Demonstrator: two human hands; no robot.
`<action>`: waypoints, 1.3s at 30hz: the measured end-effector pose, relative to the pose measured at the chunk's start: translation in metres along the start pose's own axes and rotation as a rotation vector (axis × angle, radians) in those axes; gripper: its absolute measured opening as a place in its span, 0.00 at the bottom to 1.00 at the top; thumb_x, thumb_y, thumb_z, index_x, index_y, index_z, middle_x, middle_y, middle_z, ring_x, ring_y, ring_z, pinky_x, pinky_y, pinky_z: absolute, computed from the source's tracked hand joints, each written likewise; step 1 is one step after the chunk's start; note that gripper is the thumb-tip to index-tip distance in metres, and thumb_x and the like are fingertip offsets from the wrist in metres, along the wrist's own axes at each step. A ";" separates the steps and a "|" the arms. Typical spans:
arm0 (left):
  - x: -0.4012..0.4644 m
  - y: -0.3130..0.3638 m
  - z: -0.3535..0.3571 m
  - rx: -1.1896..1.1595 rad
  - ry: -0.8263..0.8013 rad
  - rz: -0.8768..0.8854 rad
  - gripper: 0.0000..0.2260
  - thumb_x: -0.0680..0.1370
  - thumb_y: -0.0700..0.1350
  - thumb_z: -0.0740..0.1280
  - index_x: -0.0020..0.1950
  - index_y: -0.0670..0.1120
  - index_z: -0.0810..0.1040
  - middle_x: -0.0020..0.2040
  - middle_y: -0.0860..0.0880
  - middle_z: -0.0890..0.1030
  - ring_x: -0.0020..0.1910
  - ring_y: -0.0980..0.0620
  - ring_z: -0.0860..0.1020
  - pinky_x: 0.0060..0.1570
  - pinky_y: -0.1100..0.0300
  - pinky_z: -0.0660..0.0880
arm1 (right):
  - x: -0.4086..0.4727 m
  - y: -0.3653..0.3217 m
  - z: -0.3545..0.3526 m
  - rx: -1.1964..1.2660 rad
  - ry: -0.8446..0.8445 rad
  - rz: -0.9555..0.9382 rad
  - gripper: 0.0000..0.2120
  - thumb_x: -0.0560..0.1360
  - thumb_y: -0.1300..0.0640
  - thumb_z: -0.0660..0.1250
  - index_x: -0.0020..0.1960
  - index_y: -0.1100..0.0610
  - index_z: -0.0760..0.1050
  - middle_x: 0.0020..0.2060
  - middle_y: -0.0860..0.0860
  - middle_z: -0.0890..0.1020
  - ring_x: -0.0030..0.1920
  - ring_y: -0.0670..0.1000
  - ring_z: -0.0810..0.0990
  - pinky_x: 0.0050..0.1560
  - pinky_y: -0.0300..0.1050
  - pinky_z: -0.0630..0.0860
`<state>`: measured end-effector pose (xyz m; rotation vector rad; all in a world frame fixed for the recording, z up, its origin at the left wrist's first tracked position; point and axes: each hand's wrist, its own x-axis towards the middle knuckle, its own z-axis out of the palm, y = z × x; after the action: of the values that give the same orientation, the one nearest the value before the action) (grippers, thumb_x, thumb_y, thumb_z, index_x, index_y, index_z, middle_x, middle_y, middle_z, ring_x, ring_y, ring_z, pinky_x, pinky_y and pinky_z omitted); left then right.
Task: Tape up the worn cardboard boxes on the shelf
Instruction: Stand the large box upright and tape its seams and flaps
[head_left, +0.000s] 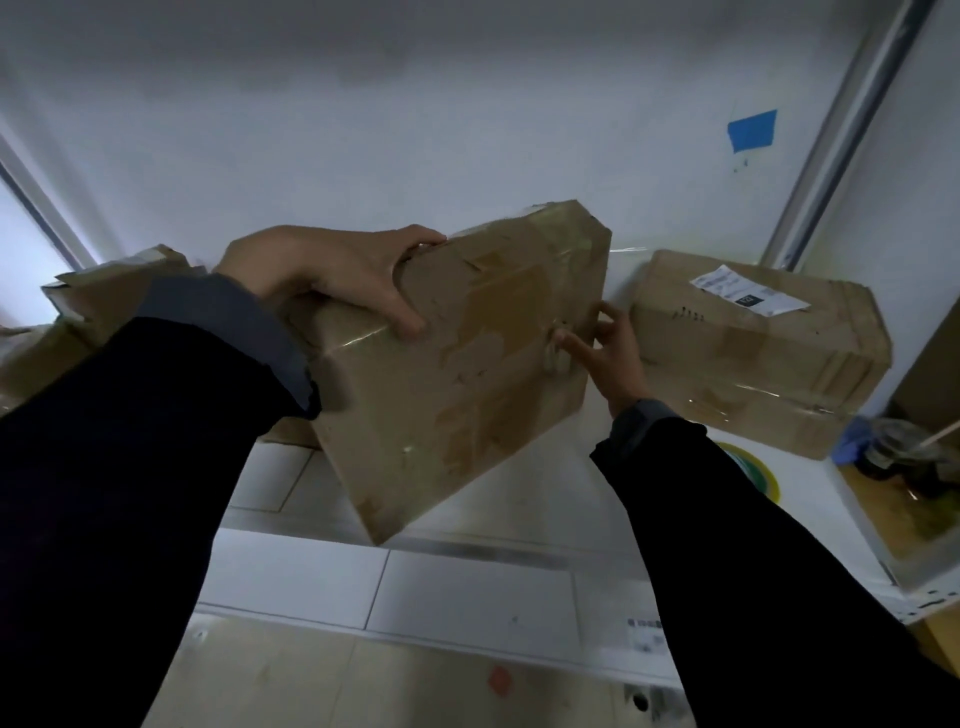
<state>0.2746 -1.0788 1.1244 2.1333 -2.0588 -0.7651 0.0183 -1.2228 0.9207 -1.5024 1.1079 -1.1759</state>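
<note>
Above the shelf's front: a worn cardboard box (457, 364) is held tilted, between both hands, patched with tape.
Left hand (337, 275): curled over the box's upper left corner, gripping it.
Right hand (608, 353): fingers spread and straight, touching the box's right edge.
Shelf (800, 483): white; a second box (758, 348) with a label is seen right, a crumpled box (104, 306) left.
Tape roll (753, 467): partly hidden by the right sleeve.

Blue tape patch (751, 130) sat on the back wall (363, 156), upper right. Dark glass jar (898, 452) stood near the shelf's (810, 483) right edge.
</note>
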 end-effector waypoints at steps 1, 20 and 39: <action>0.001 -0.001 0.003 0.031 0.023 0.007 0.53 0.56 0.61 0.78 0.77 0.64 0.56 0.70 0.58 0.70 0.65 0.53 0.74 0.65 0.50 0.74 | 0.003 -0.001 0.001 -0.024 0.010 -0.013 0.40 0.66 0.48 0.81 0.71 0.57 0.68 0.61 0.56 0.79 0.59 0.51 0.80 0.58 0.50 0.80; 0.003 0.017 0.019 0.239 0.245 0.216 0.48 0.61 0.50 0.85 0.73 0.57 0.61 0.63 0.48 0.74 0.57 0.46 0.74 0.59 0.46 0.73 | -0.048 0.010 -0.036 -0.078 0.277 -0.205 0.14 0.70 0.31 0.70 0.51 0.35 0.73 0.42 0.57 0.74 0.40 0.54 0.73 0.44 0.64 0.77; 0.060 0.029 0.065 0.401 0.525 0.076 0.51 0.68 0.61 0.78 0.81 0.46 0.54 0.80 0.44 0.59 0.78 0.40 0.58 0.75 0.42 0.59 | -0.077 0.016 -0.111 -0.669 0.018 0.112 0.12 0.76 0.52 0.71 0.52 0.58 0.72 0.48 0.56 0.79 0.52 0.60 0.79 0.47 0.46 0.70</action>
<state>0.2205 -1.1208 1.0612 2.1058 -2.0895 0.2295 -0.1041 -1.1642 0.9071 -1.8865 1.6796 -0.7698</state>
